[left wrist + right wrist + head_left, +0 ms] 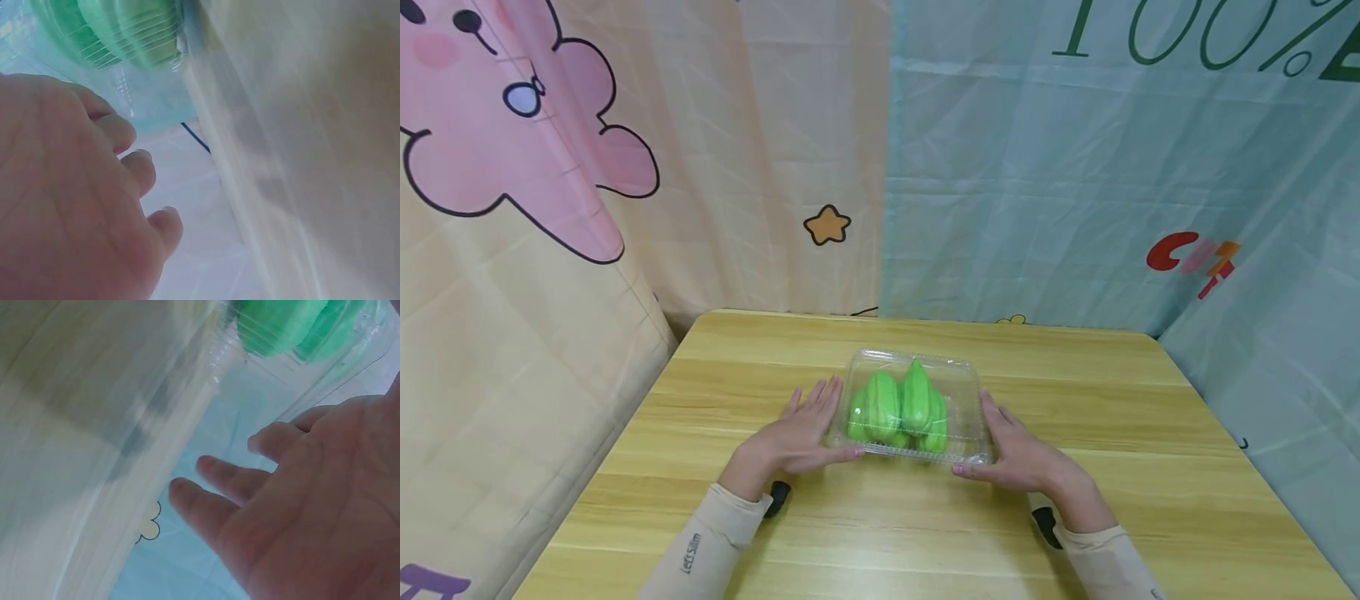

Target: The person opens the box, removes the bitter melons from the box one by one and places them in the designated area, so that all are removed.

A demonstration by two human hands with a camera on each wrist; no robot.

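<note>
A clear plastic clamshell box (964, 392) with green ridged vegetables (898, 406) inside sits in the middle of the wooden table (1120, 400). My left hand (801, 433) lies flat with straight fingers against the box's left side. On the other side my right hand (1015, 450) does the same, thumb along the front corner. In the left wrist view the palm (56, 206) fills the lower left, with the box (137, 69) and green contents just beyond the fingers. The right wrist view shows relaxed fingers (219, 478) near the box (312, 369).
Printed cloth curtains hang close around the table: a pink cartoon one (512, 125) on the left, a pale blue one (1112, 167) behind and on the right. The table's far edge lies just past the box.
</note>
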